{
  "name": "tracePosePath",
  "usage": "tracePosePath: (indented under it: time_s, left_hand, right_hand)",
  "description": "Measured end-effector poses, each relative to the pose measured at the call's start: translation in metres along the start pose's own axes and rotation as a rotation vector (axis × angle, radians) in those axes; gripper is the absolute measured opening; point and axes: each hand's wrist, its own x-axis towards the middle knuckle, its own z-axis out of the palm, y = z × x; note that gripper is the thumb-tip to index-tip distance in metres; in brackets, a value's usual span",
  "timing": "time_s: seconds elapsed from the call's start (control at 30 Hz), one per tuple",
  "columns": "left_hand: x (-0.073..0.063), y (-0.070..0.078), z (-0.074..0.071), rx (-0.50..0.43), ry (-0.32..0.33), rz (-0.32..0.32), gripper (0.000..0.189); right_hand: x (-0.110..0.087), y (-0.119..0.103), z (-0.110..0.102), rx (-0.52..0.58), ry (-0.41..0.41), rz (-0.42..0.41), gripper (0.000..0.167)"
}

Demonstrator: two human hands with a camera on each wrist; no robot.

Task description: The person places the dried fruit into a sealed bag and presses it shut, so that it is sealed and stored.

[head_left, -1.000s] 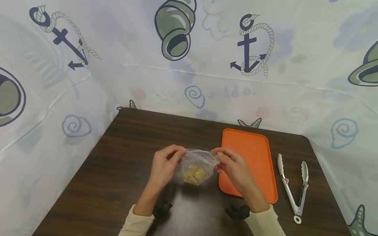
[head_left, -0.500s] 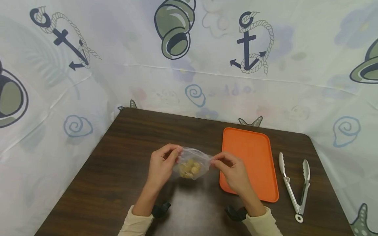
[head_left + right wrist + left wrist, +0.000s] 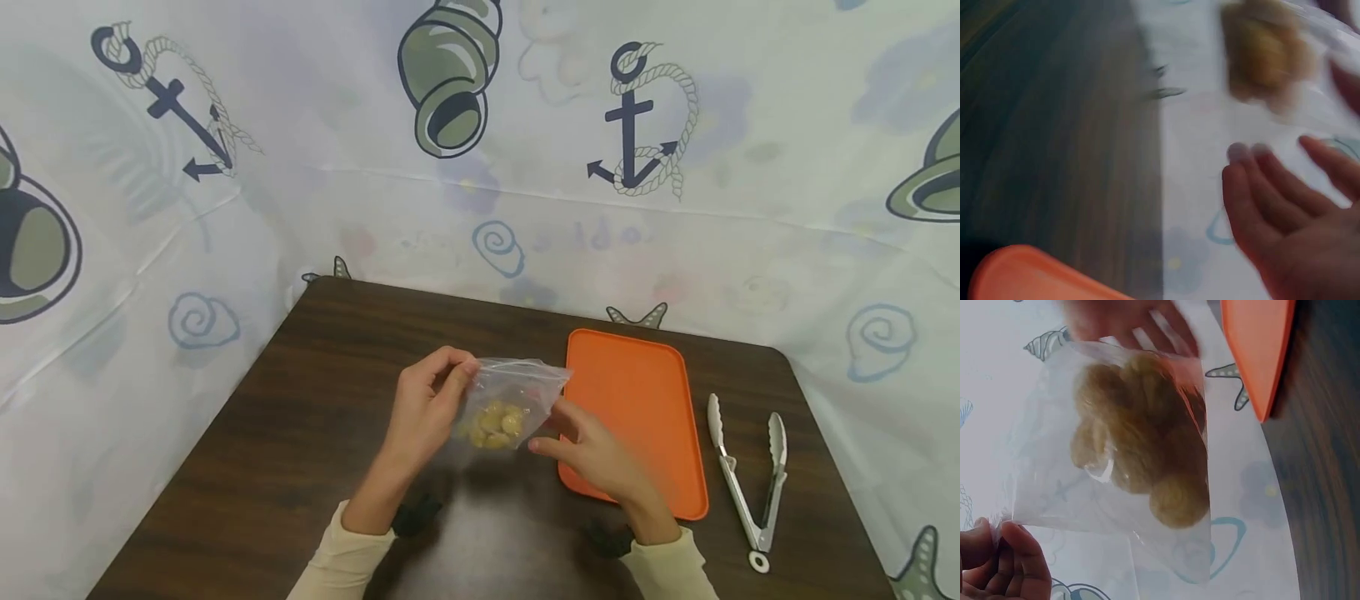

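A clear zip-top bag (image 3: 536, 387) hangs over the table in front of me, bearing several yellowish round lumps (image 3: 497, 423) in its lower part. My left hand (image 3: 426, 408) pinches the bag's upper left corner between thumb and fingertips; the left wrist view shows the same pinch at the corner. Beside the bag's right side is my right hand (image 3: 592, 454), thumb and fingers spread. In the right wrist view the right-hand fingers (image 3: 1272, 194) are extended with a gap to the blurred lumps (image 3: 1266, 53). The bag's mouth edge runs along its top.
An orange tray (image 3: 630, 400) lies on the dark wooden table (image 3: 322, 358), partly behind the right hand. Metal tongs (image 3: 761, 525) with spread arms lie right of the tray. A patterned cloth (image 3: 375, 208) surrounds the table's back and sides.
My right hand has let go of the bag's right corner and moved slightly down, its fingers spreading. My left hand keeps its pinch and has risen slightly with the bag.
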Motion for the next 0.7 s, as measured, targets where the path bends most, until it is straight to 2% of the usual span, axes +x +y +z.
tracePosePath:
  time_s: [0.07, 0.13, 0.27, 0.47, 0.57, 0.7]
  left_hand:
    - [0.002, 0.000, -0.001, -0.011, 0.005, -0.003, 0.011]
    - [0.004, 0.000, -0.002, -0.023, 0.015, -0.005, 0.012]
    - [0.010, 0.001, -0.005, -0.039, 0.063, 0.008, 0.013]
    - [0.026, 0.006, -0.011, -0.069, 0.222, 0.111, 0.014]
    - [0.029, 0.006, -0.010, -0.073, 0.235, 0.132, 0.015]
    - [0.026, 0.006, -0.001, -0.068, 0.169, 0.120, 0.014]
  right_hand:
    - [0.005, 0.007, 0.007, -0.119, 0.035, 0.018, 0.053]
    - [0.008, 0.012, 0.012, -0.183, 0.072, -0.003, 0.043]
    - [0.010, 0.016, 0.018, -0.187, 0.191, -0.043, 0.023]
    - [0.006, 0.018, 0.027, -0.200, 0.405, -0.128, 0.010]
    - [-0.001, 0.030, 0.031, -0.202, 0.421, -0.146, 0.009]
    - [-0.012, 0.042, 0.029, -0.194, 0.355, -0.096, 0.009]
